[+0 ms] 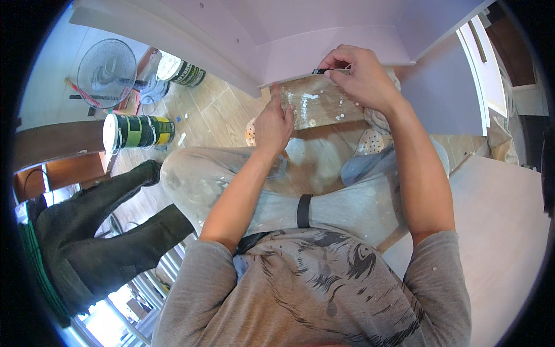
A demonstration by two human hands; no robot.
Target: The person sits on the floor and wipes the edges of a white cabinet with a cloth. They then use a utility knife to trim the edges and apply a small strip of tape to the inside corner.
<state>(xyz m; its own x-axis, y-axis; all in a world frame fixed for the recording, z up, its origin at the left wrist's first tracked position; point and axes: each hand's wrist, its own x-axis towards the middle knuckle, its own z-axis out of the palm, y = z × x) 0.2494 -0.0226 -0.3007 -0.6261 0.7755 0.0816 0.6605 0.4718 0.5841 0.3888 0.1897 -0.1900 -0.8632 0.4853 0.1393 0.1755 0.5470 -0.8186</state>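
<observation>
My right hand (364,81) is closed on a small thin tool with a black end (318,72), held right at the front edge of a pale lilac cabinet (335,55). Fingers cover most of the tool, so I cannot make out its exact kind. To the left, my left hand (273,124) points its index finger up to the same edge, thumb apart, holding nothing that I can see. Below the edge, between my hands, is a brown wooden board (324,104) spattered with white paint.
Two paint buckets, one upright-labelled green and yellow (139,132) and one white-lidded (184,70), lie at the left by a standing fan (107,74). Dark trousers (115,231) hang over metal rails (130,318) nearer me. A pale panel (491,220) is at my right.
</observation>
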